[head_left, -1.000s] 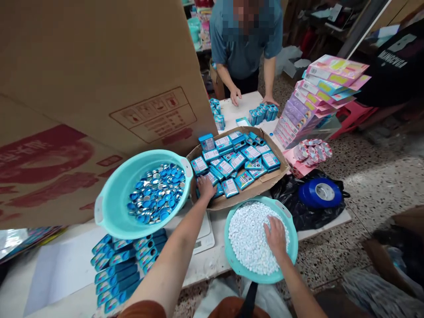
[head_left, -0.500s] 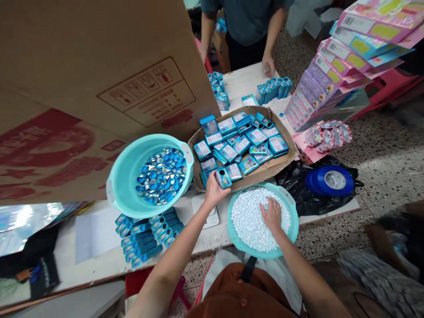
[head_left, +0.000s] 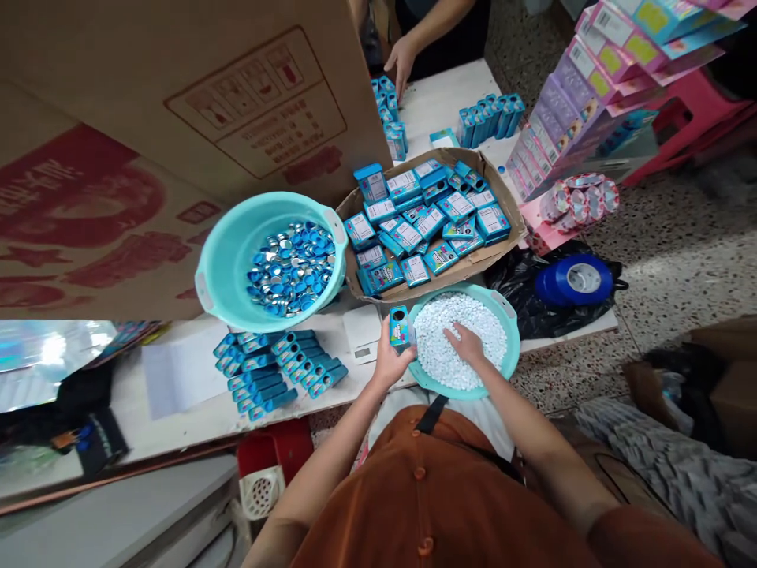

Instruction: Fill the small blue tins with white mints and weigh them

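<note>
A small blue tin (head_left: 399, 326) with a dark round hole is held upright in my left hand (head_left: 390, 355), beside the rim of a teal bowl (head_left: 512, 347) of white pellets (head_left: 441, 347). My right hand (head_left: 467, 345) dips into the pellets, fingertips partly buried; whether it grips any is hidden. Just beyond, a cut-down cardboard tray (head_left: 502, 237) holds several blue tins. On the left, another teal basin (head_left: 225, 244) holds blue and silver caps (head_left: 292, 268). Several blue tins (head_left: 277, 371) lie in rows below it.
A small white scale (head_left: 363, 335) lies left of my left hand. A large cardboard box (head_left: 177, 142) rises at the left. Blue tape rolls (head_left: 576, 280) rest on black plastic at the right. Across the table is another person's hand (head_left: 402, 61), near standing tins.
My left hand has drawn the tin back from the cardboard tray to the pellet bowl's edge. My right hand has shifted left in the pellets. The other person's hand has moved left.
</note>
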`<move>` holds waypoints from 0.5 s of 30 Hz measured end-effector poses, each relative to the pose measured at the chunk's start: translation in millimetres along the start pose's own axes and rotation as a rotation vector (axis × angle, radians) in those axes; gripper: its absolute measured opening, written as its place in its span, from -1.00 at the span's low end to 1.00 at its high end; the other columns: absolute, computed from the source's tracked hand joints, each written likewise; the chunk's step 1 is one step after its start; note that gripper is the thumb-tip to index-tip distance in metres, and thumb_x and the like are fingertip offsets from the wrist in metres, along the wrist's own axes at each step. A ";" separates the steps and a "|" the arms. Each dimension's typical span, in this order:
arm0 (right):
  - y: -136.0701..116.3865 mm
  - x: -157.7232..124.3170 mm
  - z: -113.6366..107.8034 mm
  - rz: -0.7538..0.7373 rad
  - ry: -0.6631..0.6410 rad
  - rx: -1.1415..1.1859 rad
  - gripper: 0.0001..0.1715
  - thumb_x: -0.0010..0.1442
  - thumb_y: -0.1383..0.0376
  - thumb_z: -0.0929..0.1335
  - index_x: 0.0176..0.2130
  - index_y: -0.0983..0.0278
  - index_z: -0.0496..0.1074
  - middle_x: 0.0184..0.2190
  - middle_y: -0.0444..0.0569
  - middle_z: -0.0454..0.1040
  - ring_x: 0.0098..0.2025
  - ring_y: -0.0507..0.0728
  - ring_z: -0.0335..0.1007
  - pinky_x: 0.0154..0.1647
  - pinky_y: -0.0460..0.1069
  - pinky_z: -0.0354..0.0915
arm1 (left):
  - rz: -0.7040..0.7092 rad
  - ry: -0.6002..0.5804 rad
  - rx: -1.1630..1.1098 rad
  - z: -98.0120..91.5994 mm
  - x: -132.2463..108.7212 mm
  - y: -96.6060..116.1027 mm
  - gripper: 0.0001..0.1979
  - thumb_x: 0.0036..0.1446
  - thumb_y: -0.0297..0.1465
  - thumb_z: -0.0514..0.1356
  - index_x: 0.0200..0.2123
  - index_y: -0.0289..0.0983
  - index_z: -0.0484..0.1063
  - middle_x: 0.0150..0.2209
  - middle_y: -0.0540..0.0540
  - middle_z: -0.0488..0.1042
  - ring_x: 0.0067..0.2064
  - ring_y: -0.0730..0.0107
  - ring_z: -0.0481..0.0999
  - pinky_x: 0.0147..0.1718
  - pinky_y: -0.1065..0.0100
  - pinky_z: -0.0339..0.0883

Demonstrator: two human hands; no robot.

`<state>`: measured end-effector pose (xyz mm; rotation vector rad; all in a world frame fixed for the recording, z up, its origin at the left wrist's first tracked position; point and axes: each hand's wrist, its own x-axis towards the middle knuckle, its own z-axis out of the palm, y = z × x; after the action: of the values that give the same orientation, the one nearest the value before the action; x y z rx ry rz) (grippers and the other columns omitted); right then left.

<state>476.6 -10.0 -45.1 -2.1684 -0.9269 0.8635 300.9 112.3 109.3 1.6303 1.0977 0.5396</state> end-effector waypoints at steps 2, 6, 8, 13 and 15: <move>0.2 -1.0 -3.2 0.047 -0.042 0.031 -0.41 0.04 -0.16 0.31 -0.18 0.23 0.49 -0.11 0.07 0.51 -0.01 0.30 0.37 0.06 0.19 0.21 | -0.098 0.023 -0.059 3.0 -12.7 -7.4 -0.43 -0.12 -0.36 0.17 0.04 -0.26 0.23 -0.17 -0.11 0.45 -0.17 0.25 0.46 -0.14 0.22 0.37; -5.6 4.2 -9.1 0.208 -0.147 0.111 -0.38 -0.07 -0.19 0.37 -0.29 0.27 0.49 -0.26 0.07 0.53 -0.13 0.29 0.41 -0.03 0.17 0.26 | -0.199 0.062 -0.125 13.1 -32.4 -16.3 -0.66 -0.15 -0.42 0.12 -0.20 -0.28 0.36 -0.41 0.01 0.42 -0.40 0.39 0.41 -0.37 0.36 0.34; -11.1 6.6 -10.9 0.265 -0.230 0.247 -0.40 -0.03 -0.17 0.34 -0.32 0.29 0.47 -0.36 0.03 0.53 -0.22 0.24 0.42 -0.14 0.12 0.31 | -0.205 0.056 -0.148 20.2 -38.7 -18.5 -0.75 -0.14 -0.43 0.12 -0.29 -0.29 0.38 -0.48 0.04 0.40 -0.45 0.42 0.38 -0.42 0.39 0.32; -28.0 3.7 -19.5 0.522 -0.409 0.801 -0.52 0.15 -0.07 0.24 -0.24 0.27 0.41 -0.48 -0.06 0.49 -0.45 0.10 0.39 -0.41 -0.01 0.33 | -0.204 0.030 -0.138 35.1 -47.5 -18.5 -0.80 -0.04 -0.37 0.20 -0.30 -0.32 0.43 -0.44 -0.01 0.43 -0.39 0.39 0.43 -0.35 0.36 0.36; -35.5 0.4 -27.2 0.629 -0.413 1.068 -0.58 0.19 -0.02 0.22 -0.29 0.26 0.38 -0.55 -0.10 0.45 -0.58 0.04 0.31 -0.55 -0.07 0.27 | -0.118 0.013 -0.085 36.9 -48.8 -16.3 -0.65 -0.03 -0.33 0.25 -0.13 -0.31 0.43 -0.27 -0.09 0.47 -0.22 0.30 0.47 -0.19 0.29 0.38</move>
<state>484.0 2.7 -2.8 -1.3055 0.1564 1.6568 300.4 52.1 89.9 1.4800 1.1577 0.5131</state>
